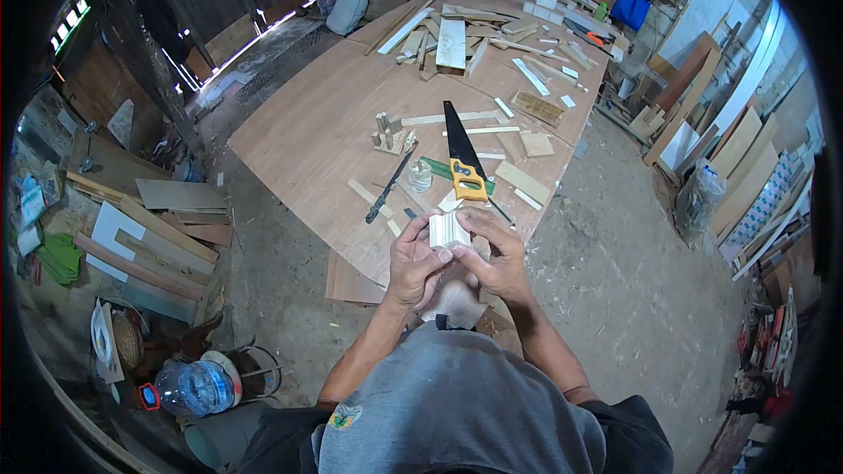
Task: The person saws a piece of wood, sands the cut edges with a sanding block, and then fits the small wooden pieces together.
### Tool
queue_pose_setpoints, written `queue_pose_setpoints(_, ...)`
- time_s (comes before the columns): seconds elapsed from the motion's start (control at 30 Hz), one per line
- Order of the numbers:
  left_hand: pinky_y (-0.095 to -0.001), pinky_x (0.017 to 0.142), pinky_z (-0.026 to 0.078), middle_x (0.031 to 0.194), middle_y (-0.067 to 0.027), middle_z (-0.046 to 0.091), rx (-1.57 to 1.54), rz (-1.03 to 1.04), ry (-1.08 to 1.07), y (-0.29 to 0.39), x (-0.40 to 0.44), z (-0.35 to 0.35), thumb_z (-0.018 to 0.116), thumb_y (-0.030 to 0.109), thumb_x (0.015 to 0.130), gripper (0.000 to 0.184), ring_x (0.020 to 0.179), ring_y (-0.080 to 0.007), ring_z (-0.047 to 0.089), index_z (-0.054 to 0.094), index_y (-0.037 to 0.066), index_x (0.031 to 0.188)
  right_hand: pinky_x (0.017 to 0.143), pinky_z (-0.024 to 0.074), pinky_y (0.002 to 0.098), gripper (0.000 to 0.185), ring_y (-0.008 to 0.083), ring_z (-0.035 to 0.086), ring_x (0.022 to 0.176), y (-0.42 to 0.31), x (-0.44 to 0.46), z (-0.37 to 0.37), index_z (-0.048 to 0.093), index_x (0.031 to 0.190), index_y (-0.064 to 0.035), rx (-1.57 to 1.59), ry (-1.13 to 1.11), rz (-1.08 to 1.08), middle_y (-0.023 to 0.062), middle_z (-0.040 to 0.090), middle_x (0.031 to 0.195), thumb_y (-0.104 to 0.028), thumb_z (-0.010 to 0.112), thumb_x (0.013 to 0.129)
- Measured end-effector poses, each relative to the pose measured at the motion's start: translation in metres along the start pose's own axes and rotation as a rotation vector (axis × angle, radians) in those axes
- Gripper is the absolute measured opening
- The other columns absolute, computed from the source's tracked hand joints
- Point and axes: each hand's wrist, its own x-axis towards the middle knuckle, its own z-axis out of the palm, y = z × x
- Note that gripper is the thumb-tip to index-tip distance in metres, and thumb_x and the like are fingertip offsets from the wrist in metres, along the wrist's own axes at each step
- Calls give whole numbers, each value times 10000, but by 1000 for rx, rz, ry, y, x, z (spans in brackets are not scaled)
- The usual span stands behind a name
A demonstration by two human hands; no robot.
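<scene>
A small pale wooden block (450, 231) with grooved lines along its face is held up between both hands, near the table's front edge. My left hand (414, 259) is closed on its left side, thumb at the lower edge. From the right, my right hand (493, 254) grips the same block, with its thumb below. Just beyond the hands lies a handsaw (467, 177) with a yellow handle and dark blade. A clear jar (420, 177) stands to its left, beside a long dark tool (391, 184) whose kind I cannot make out.
The wooden table (307, 136) bears a small piece with upright pegs (389, 133), loose strips and a heap of wood offcuts (450, 44) at the back. Boards (746, 145) lean at the right wall. A large water bottle (198, 388) sits at lower left.
</scene>
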Motion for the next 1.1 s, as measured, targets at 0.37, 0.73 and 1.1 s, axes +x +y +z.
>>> queue_pose_setpoints(0.37,-379,994,528,1236,-183,598,160,99,-23,7,11,37,714,-96,775,620,1148,-250,625,465,-46,1341,1048,431,387,422,285,573,1222,10,3,-13,657,1201,32,246,55,82,193,626,1263,8,756,792)
queue_pose_setpoints(0.73,-383,1006,518,1263,-182,593,201,115,-20,7,10,47,687,-103,814,609,1181,-251,607,448,-67,1372,1051,427,378,427,273,562,1233,8,0,-15,644,1224,36,272,99,90,190,617,1279,-42,764,822)
queue_pose_setpoints(1.1,-356,860,616,1254,-190,595,150,100,5,1,13,30,677,-41,856,599,1070,-254,671,419,-47,1396,939,477,324,424,232,591,1191,11,3,-7,656,1250,-15,117,80,96,160,633,1267,-61,739,837)
